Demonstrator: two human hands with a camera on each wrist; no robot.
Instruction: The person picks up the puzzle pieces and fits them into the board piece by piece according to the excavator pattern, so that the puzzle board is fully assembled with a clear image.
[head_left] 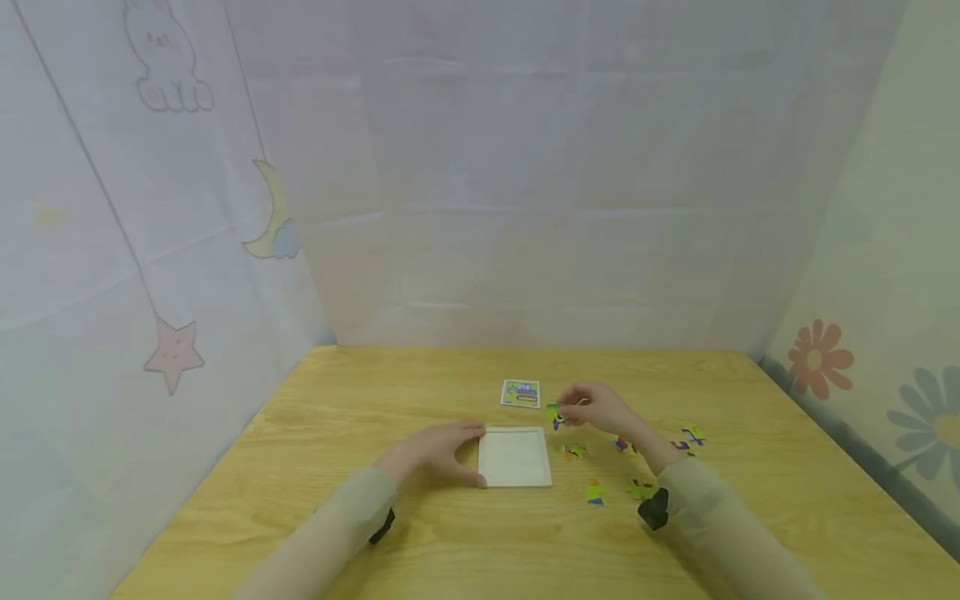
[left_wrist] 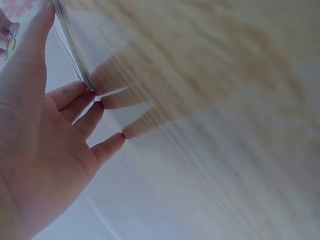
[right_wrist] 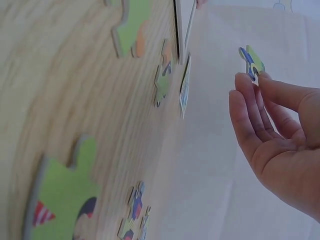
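A white square puzzle tray (head_left: pixel 514 458) lies flat on the table. My left hand (head_left: pixel 442 450) holds its left side, thumb at the near corner and fingertips at the far one. In the left wrist view, the other fingertips (left_wrist: pixel 112 145) touch the tabletop. Above the table, just right of the tray, my right hand (head_left: pixel 596 408) pinches a green and blue puzzle piece (right_wrist: pixel 252 62) between thumb and fingers. Below that hand lies another puzzle piece (head_left: pixel 573 451), green and orange.
Behind the tray lies a small picture card (head_left: pixel 521 393). Several loose pieces are spread to the right, among them a green and blue piece (head_left: pixel 595 492), a green piece (head_left: pixel 641 489) and a far-right piece (head_left: pixel 693 434). Cloth walls border the wooden table (head_left: pixel 360 383).
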